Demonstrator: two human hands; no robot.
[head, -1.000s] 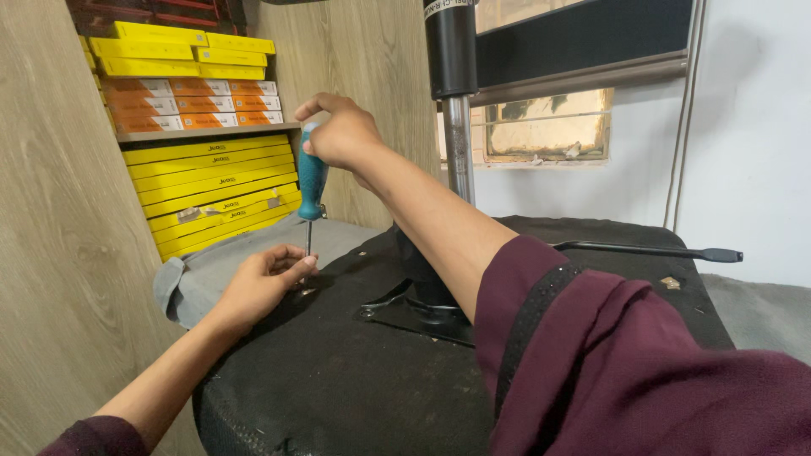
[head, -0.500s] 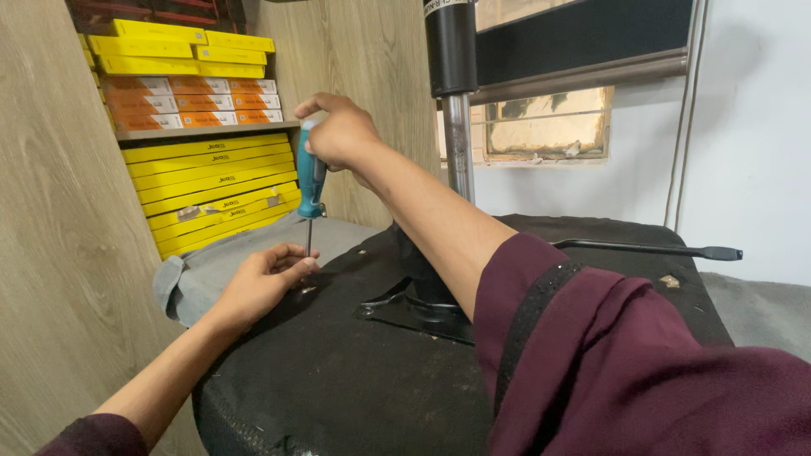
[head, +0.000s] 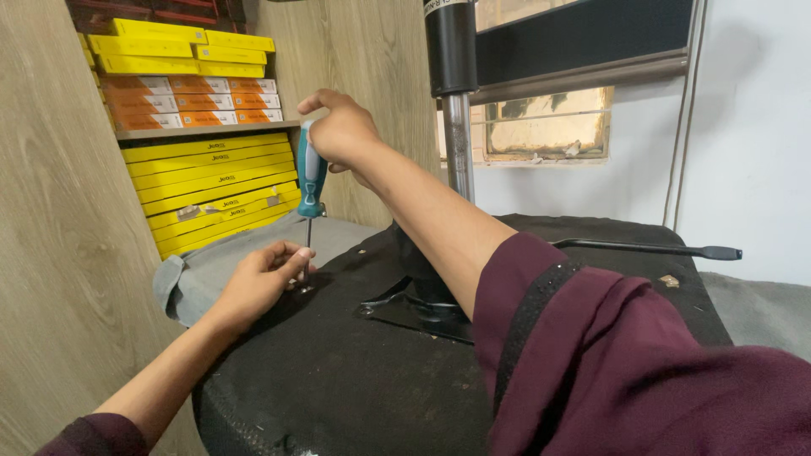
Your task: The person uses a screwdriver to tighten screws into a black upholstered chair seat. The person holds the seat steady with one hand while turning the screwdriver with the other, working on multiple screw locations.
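Yellow boxes (head: 211, 181) filled the upper left; right hand (head: 342, 131) gripped an upright screwdriver (head: 310, 181); left hand (head: 258, 283) pinched its tip at centre, screw apparently mid-drive, needing steady downward turns.

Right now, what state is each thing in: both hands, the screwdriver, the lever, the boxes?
right hand: closed around the screwdriver handle, raised.
screwdriver: upright, tip down on the black underside of the seat.
left hand: fingers pinched at the screwdriver's shaft near the tip.
black lever: sticking out sideways, untouched.
metal column: standing upright from the seat's middle.
yellow boxes: stacked flat, closed.
grey cloth: lying crumpled beside the seat.
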